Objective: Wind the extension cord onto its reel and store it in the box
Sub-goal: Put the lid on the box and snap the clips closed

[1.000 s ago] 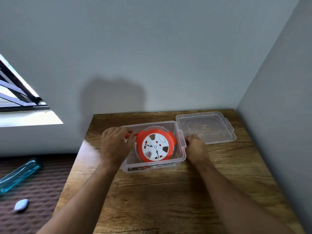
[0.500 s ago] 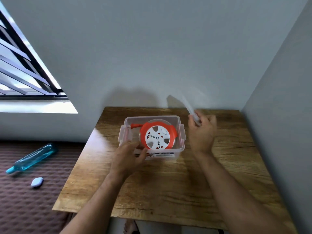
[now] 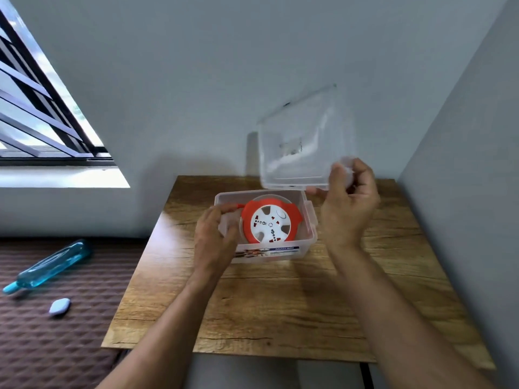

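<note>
An orange and white cord reel (image 3: 270, 220) lies flat inside a clear plastic box (image 3: 308, 234) on the wooden table (image 3: 280, 299). An orange plug end (image 3: 234, 206) sticks out at the reel's upper left, inside the box. My left hand (image 3: 214, 237) grips the box's left front corner. My right hand (image 3: 346, 203) holds the clear lid (image 3: 300, 141) by its lower right corner, raised and tilted above the box's back right side.
The table stands in a corner, with a grey wall behind it and another on the right. A brown quilted mat (image 3: 42, 318) lies to the left with a blue bottle (image 3: 53, 263) and a small pale blue object (image 3: 59, 306). A barred window (image 3: 42, 113) is at upper left.
My right hand has picked the lid up from the table at the box's right and raised it above the box. My left hand has shifted from the reel's plug to the box's left front corner.
</note>
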